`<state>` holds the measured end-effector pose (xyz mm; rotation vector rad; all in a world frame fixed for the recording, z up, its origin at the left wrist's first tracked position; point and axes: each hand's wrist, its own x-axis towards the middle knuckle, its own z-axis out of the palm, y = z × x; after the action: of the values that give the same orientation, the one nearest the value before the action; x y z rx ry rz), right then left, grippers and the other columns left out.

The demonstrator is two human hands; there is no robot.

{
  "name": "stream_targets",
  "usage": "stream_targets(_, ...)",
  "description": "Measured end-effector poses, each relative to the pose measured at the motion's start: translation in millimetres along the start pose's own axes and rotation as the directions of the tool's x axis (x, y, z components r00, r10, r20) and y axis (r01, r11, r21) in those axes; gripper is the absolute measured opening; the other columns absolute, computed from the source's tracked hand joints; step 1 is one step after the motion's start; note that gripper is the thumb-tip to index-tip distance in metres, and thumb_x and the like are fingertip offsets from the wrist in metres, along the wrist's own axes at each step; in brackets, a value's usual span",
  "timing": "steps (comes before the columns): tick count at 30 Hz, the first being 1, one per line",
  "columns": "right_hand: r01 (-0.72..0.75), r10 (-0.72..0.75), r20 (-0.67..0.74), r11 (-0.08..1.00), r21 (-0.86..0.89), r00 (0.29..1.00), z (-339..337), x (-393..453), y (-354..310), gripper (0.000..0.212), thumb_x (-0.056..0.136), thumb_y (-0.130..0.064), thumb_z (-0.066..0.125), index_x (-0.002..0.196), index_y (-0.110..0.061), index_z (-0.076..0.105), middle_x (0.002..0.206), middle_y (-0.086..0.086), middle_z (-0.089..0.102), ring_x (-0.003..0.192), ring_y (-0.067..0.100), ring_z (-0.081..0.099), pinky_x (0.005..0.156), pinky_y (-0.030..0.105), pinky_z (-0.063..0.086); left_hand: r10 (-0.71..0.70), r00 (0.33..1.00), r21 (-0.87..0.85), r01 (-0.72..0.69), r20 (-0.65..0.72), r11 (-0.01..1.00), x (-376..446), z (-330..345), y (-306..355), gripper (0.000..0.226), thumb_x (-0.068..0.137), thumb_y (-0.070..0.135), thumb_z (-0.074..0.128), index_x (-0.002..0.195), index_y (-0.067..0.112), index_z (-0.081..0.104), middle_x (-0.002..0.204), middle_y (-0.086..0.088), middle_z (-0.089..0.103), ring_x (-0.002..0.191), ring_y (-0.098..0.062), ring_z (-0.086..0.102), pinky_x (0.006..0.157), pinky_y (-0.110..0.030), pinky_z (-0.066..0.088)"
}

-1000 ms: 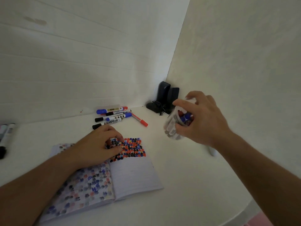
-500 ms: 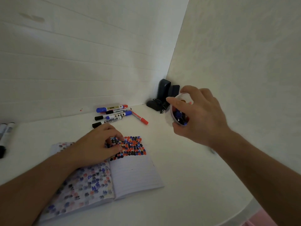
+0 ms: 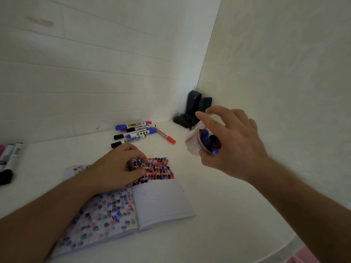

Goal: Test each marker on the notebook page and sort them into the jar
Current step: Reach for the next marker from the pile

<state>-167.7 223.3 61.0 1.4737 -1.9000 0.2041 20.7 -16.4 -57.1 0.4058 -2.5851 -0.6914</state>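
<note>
Clear jar [image 3: 197,141] w/ markers clamped in right grip [image 3: 233,147]; left grip [image 3: 115,168] loosely curled on notebook [image 3: 161,202].

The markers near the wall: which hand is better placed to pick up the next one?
Left. The left hand rests on the notebook, just before the markers, holding nothing. The right hand grips the jar.

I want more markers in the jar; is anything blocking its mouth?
The right hand grips the jar by its rim, fingers across part of the mouth; blue and dark caps already fill much of it.
</note>
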Motion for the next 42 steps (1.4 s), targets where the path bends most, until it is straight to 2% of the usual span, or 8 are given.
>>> stream_targets(6,0.103,-0.102,-0.015,0.983,0.154,0.995,-8.5,2.6,-19.9,0.078,0.062,-0.046,0.085,0.126,-0.026,0.046,0.150,-0.006,0.046,0.128,0.026,0.049,0.090,0.047,0.044,0.093,0.991,0.062,-0.087,-0.093,0.994,0.4,-2.6,8.8,0.072,0.084,0.053,0.073,0.144,0.055,0.033,0.138,0.029,0.040,0.116,0.007,0.049,0.098,-0.031,0.051)
stream_targets(10,0.234,-0.225,-0.065,0.919,0.316,0.972,-9.5,10.5,-51.4,0.064,0.070,-0.054,0.080,0.111,-0.029,0.038,0.149,-0.003,0.049,0.128,0.022,0.049,0.093,0.044,0.045,0.147,0.974,-0.166,-0.177,-0.174,0.970,3.8,-7.6,32.0,0.123,0.063,0.059,0.091,0.159,0.042,0.015,0.157,0.024,0.034,0.143,-0.002,0.038,0.113,-0.039,0.040)
stream_targets(13,0.325,-0.292,-0.143,0.843,0.428,0.946,-5.4,16.6,-74.9,0.061,0.074,-0.053,0.082,0.112,-0.025,0.043,0.147,0.007,0.051,0.129,0.025,0.050,0.100,0.043,0.045,0.243,0.940,-0.355,-0.318,-0.241,0.879,4.5,-7.4,37.9,0.111,0.067,0.050,0.092,0.155,0.020,0.032,0.145,0.012,0.053,0.137,-0.016,0.051,0.110,-0.046,0.045)
stream_targets(16,0.345,-0.278,-0.217,0.852,0.394,0.936,-4.0,21.1,-78.3,0.050,0.079,-0.051,0.083,0.105,-0.012,0.065,0.152,0.016,0.047,0.138,0.030,0.043,0.109,0.045,0.042,0.158,0.919,-0.313,-0.279,-0.363,0.908,-3.0,-11.2,36.2,0.107,0.060,0.047,0.095,0.148,0.040,0.036,0.136,0.030,0.055,0.127,0.004,0.055,0.102,-0.020,0.048)
stream_targets(20,0.245,-0.173,-0.303,0.945,0.215,0.937,-3.5,14.3,-75.1,0.039,0.080,-0.058,0.077,0.090,-0.020,0.076,0.119,0.006,0.065,0.113,0.035,0.052,0.084,0.046,0.040,0.110,0.873,-0.209,-0.234,-0.476,0.950,-0.5,-15.1,26.7,0.104,0.055,0.054,0.095,0.138,0.048,0.033,0.124,0.039,0.051,0.118,0.018,0.051,0.094,0.000,0.039)
stream_targets(26,0.094,-0.095,0.030,0.995,0.022,0.995,-2.8,3.3,-87.2,0.032,0.084,-0.060,0.059,0.099,-0.038,0.077,0.140,0.000,0.049,0.134,0.036,0.038,0.100,0.056,0.034,0.081,0.859,-0.132,-0.170,-0.506,0.977,11.1,-15.1,7.8,0.116,0.047,0.059,0.098,0.144,0.024,0.044,0.135,0.008,0.059,0.123,-0.013,0.059,0.104,-0.039,0.052)
stream_targets(32,0.087,-0.086,0.067,0.996,-0.019,0.994,1.8,9.9,-94.2,0.046,0.080,-0.060,0.060,0.116,-0.033,0.069,0.148,0.006,0.046,0.141,0.042,0.034,0.108,0.064,0.031,0.071,0.840,-0.141,-0.173,-0.538,0.975,6.4,-12.2,13.6,0.117,0.047,0.055,0.098,0.146,0.028,0.041,0.137,0.013,0.055,0.125,-0.009,0.056,0.105,-0.027,0.048)
stream_targets(42,0.095,-0.101,0.091,0.994,0.059,0.991,6.4,15.7,-94.5,0.074,0.080,-0.057,0.062,0.148,-0.032,0.046,0.136,-0.003,0.052,0.133,0.033,0.041,0.105,0.058,0.039,0.151,0.848,-0.084,-0.223,-0.508,0.971,5.2,-10.7,12.2,0.116,0.054,0.069,0.084,0.148,0.019,0.039,0.142,0.000,0.054,0.130,-0.018,0.054,0.110,-0.046,0.047)
